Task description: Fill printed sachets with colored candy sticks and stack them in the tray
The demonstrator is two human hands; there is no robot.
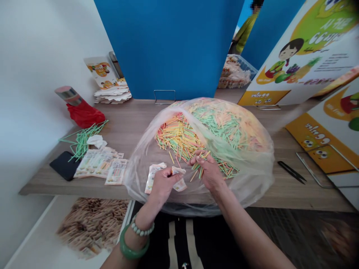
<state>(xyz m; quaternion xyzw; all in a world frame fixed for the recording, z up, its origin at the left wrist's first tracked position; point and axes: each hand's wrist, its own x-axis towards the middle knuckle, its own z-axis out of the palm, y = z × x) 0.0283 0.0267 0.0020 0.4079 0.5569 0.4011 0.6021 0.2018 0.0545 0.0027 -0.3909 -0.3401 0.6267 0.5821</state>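
My left hand (164, 184) pinches a small printed packet (179, 181) by its upper edge. Another packet (153, 178) lies flat beside and partly behind that hand. My right hand (209, 172) is closed around a few thin candy sticks (198, 169) in yellow, green and orange, their ends poking out between the fingers. Both hands are over the mouth of a large clear plastic bag (140, 164) lying on the table. Inside the bag is a heap of loose coloured sticks (179, 135), with more showing through the plastic at the right.
Filled packets (115, 172) lie left of the bag near a black phone (63, 166) and green strands (84, 138). Black tweezers (291, 172) rest at the right. A blue divider (174, 48) stands behind. Many packets (94, 222) fill a white bin below left. A person (246, 30) is beyond.
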